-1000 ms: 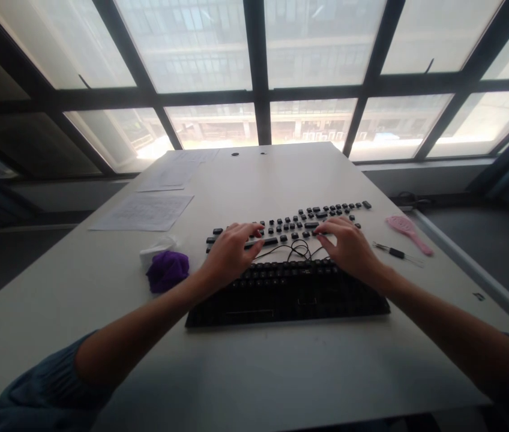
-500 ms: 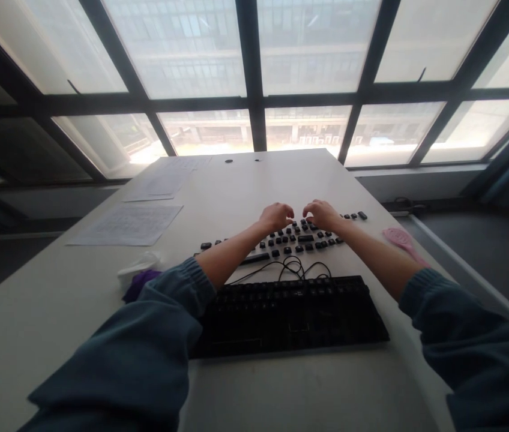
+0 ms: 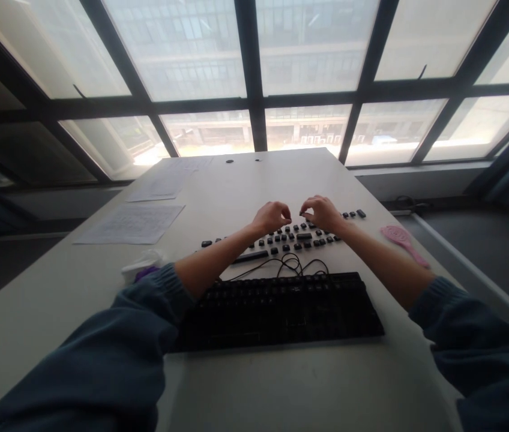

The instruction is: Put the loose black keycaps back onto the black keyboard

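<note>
Loose black keycaps [image 3: 304, 236] lie spread in rough rows on the white table, beyond a black keyboard [image 3: 335, 321]. My right hand [image 3: 322, 213] is raised just over the far rows, thumb and forefinger pinched on a small dark keycap [image 3: 301, 213]. Facing it from the left, my left hand [image 3: 272, 216] hovers above the keycaps with its fingers curled in and the thumb against them. Whatever may be between those fingers is too small to make out. A black cable [image 3: 291, 261] lies coiled between the keycaps and the keyboard.
A pink hairbrush [image 3: 401, 237] lies near the table's right edge. Printed sheets [image 3: 131, 225] lie at the left. A white packet [image 3: 140, 264] with something purple [image 3: 146, 273] is beside my left sleeve. Large windows [image 3: 209, 132] stand behind the table [image 3: 245, 186].
Both hands have lifted slightly from the keycaps. A small dark keycap now shows in my right fingertips. The left fingers have curled in more, and the left forearm has shifted left.
</note>
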The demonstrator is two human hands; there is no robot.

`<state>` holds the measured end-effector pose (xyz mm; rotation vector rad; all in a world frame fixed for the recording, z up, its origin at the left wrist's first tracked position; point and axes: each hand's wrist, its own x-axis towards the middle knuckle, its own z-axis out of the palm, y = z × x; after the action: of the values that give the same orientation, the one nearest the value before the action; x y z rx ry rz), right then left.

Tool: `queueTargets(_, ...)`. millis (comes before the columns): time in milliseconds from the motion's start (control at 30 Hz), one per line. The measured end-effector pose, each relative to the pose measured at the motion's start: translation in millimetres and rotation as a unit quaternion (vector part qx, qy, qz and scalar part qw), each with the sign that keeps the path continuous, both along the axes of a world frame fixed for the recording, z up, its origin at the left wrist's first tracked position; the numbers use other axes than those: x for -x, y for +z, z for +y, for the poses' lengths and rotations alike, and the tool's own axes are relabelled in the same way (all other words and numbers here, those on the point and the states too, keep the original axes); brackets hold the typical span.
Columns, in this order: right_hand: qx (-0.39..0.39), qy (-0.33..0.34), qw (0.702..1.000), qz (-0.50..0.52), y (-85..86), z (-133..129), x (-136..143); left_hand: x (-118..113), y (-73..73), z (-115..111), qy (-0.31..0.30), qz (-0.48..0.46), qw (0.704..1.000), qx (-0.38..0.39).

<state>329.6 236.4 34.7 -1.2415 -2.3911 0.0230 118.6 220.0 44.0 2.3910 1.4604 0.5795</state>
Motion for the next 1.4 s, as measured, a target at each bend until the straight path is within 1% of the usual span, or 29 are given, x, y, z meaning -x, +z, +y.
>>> queueTargets(67, -0.021, -0.005, 0.999, 0.047, 3.9, -30.6, 1.5, 11.4, 6.6, -31.8, -0.016, -0.008, 1.000, -0.001)
queueTargets(100, -0.030, 0.006, 0.995, 0.094, 4.5, -48.9, 2.7, 17.3, 8.6, -50.1, -0.024, -0.011, 1.000, -0.001)
queueTargets(167, -0.037, 0.043, 0.984, 0.166, 2.6, -89.3, 5.7, 29.1, 9.8, -88.9, -0.031, -0.011, 0.999, -0.020)
queueTargets(233, -0.027, 0.090, 0.976, 0.195, -2.8, -130.3, 8.5, 39.6, 7.5, -127.0, -0.044, -0.010, 0.998, -0.034)
queueTargets(300, -0.007, 0.119, 0.972, 0.202, -11.3, -166.3, 11.0, 47.2, 1.9, -160.6, -0.068, -0.016, 0.997, -0.035)
queueTargets(367, 0.003, 0.136, 0.971, 0.196, -21.2, -193.3, 13.4, 50.7, -6.7, -187.0, -0.076, -0.025, 0.996, -0.049)
queueTargets(467, -0.015, 0.160, 0.972, 0.173, -34.3, -215.1, 17.9, 49.5, -22.7, -210.6, -0.085, -0.037, 0.992, -0.088)
queueTargets(533, -0.036, 0.167, 0.973, 0.153, -39.9, -220.2, 21.2, 47.2, -33.0, -216.8, -0.090, -0.036, 0.988, -0.123)
queueTargets(600, -0.053, 0.167, 0.976, 0.130, -43.3, -221.8, 23.7, 45.8, -41.0, -218.1, -0.091, -0.024, 0.983, -0.156)
queueTargets(700, -0.067, 0.159, 0.980, 0.099, -46.7, -222.3, 25.3, 46.0, -47.5, -216.7, -0.094, 0.005, 0.976, -0.196)
queueTargets(800, -0.073, 0.158, 0.982, 0.077, -48.3, -223.2, 25.6, 46.7, -49.0, -215.4, -0.096, 0.023, 0.971, -0.218)
queueTargets(967, -0.083, 0.167, 0.981, 0.060, -46.4, -223.7, 26.1, 46.0, -49.1, -215.0, -0.099, 0.024, 0.968, -0.231)
queueTargets(1067, -0.085, 0.169, 0.981, 0.054, -46.1, -223.1, 26.0, 45.3, -50.2, -215.2, -0.099, 0.025, 0.967, -0.231)
queueTargets(1267, -0.079, 0.165, 0.981, 0.060, -49.5, -222.6, 26.4, 43.9, -52.8, -215.8, -0.078, 0.018, 0.971, -0.226)
queueTargets(1400, -0.075, 0.161, 0.983, 0.056, -49.5, -223.6, 27.0, 43.8, -54.8, -214.3, -0.087, 0.001, 0.971, -0.221)
